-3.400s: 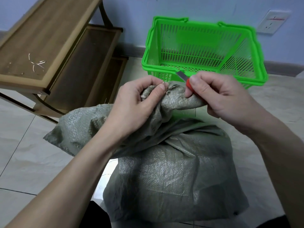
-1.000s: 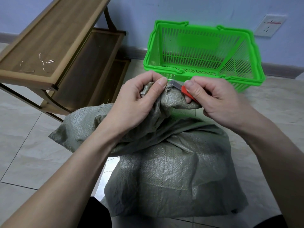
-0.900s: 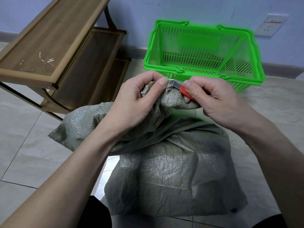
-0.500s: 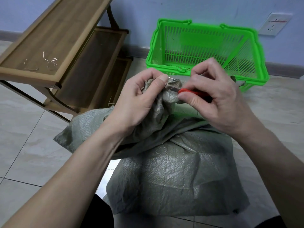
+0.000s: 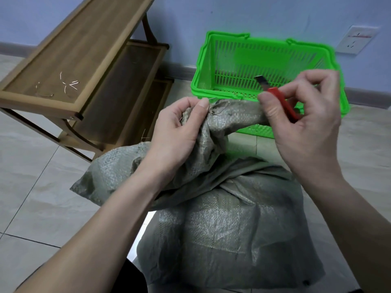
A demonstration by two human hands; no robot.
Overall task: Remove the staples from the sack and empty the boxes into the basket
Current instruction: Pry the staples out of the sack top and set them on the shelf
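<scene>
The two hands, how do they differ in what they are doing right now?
The left hand pinches the bunched top of the grey sack, thumb beside a bent staple; the right hand grips a red-handled tool and touches the sack only at its thumb. The left hand is curled closed on the cloth; the right hand has some fingers spread, its blade tip raised clear of the sack. Both are bare and work at the sack's mouth, before the green basket.

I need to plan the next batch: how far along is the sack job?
Early. Several pulled staples lie on the shelf. The left hand pinches the sack mouth; the right hand holds the red tool. The basket is empty.
</scene>
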